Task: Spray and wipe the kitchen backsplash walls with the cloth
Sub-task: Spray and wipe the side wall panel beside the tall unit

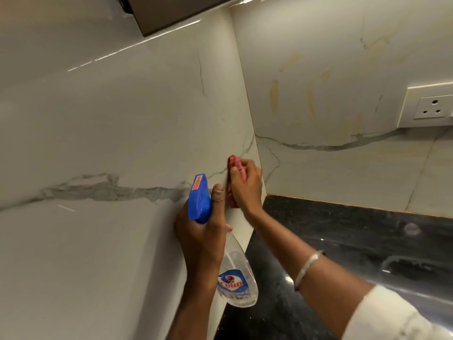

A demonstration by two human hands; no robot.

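Right hand (245, 185) at frame centre, fingers curled around a bunched red cloth (232, 173), pressing it against the left wall panel (110, 119) close to the inside corner. Cloth showed above the knuckles and again below the palm; its full extent was hidden by the hand. Thin metal bangle (307, 267) sat on the right forearm, with a white sleeve (392, 317) at the lower right edge of the frame.

Left hand (203, 234) just below and left of the right one, wrapped around the neck of a spray bottle (236, 280). Thumb lay up along the blue trigger head (199, 202), which pointed toward the top of the frame. Clear bottle body hung below the hand, label facing the camera. Whether a finger was on the trigger could not be told.

Both walls were pale marble-look tile with grey veins. Right wall (343, 69) carried yellowish streaks in the upper right of the frame. White socket (431, 106) sat at the right edge. Black counter (343, 236) filled the lower right. Brown cabinet underside (171, 13) was at the top.
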